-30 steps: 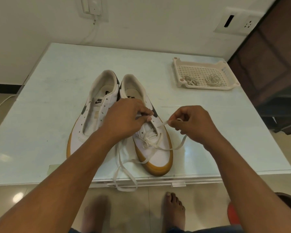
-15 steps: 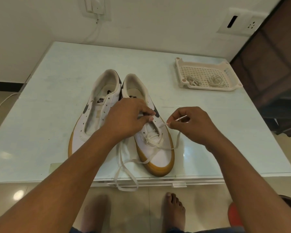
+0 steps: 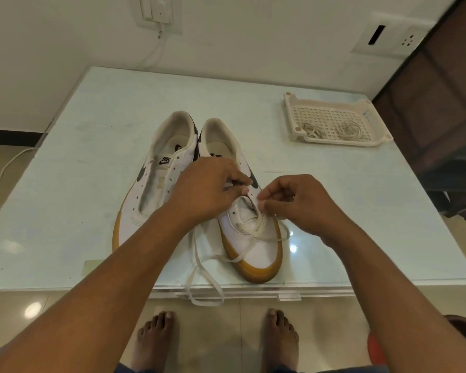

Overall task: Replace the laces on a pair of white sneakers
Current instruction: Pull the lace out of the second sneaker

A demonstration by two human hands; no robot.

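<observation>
Two white sneakers with tan soles stand side by side on a pale glass table [image 3: 92, 216]. The left sneaker [image 3: 156, 184] has bare eyelets and no lace. The right sneaker [image 3: 253, 238] carries a white lace [image 3: 199, 265] through its lower eyelets, and one loose end loops over the table's front edge. My left hand [image 3: 207, 189] lies over the right sneaker's tongue and grips its eyelet flap. My right hand [image 3: 299, 203] pinches the other lace end right at the shoe's right eyelet row.
A white perforated plastic tray [image 3: 366, 111] at the table's back right holds coiled laces [image 3: 347, 130]. A dark wooden cabinet [image 3: 441, 117] stands to the right. A wall socket with a cable [image 3: 159, 12] is behind the table. My bare feet [image 3: 215, 343] are on the tiled floor below.
My right hand has moved left with the lace end, from out beside the shoe to its right eyelet row. The left hand has stayed on the shoe.
</observation>
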